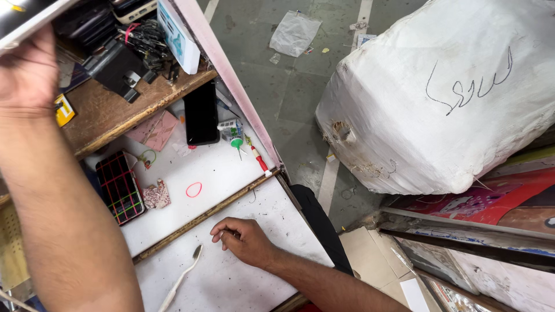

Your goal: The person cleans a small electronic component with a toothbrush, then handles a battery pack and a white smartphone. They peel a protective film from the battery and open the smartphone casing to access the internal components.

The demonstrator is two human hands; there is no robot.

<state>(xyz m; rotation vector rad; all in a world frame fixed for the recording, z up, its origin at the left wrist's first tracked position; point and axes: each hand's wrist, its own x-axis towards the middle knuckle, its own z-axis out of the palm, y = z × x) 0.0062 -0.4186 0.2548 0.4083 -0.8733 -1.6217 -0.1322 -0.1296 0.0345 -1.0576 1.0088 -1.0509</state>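
One huge white wrapped bale (445, 98) fills the right side, lying on the grey tiled floor (283, 86). Left of it stands a white worktable (231, 283) with a wooden shelf (110, 112) above. The left hand (26, 72) is raised at the top left corner, its palm pressed against the underside of a flat white slab (29, 17); how the fingers close cannot be told. A black phone (200, 112) lies flat under the shelf, and a chequered phone case (119, 186) lies near the left forearm. The right hand (243, 240) rests on the tabletop, fingers curled together, holding nothing visible. A white toothbrush (180, 279) lies just beside it; a pink rubber band (193, 189) sits farther up.
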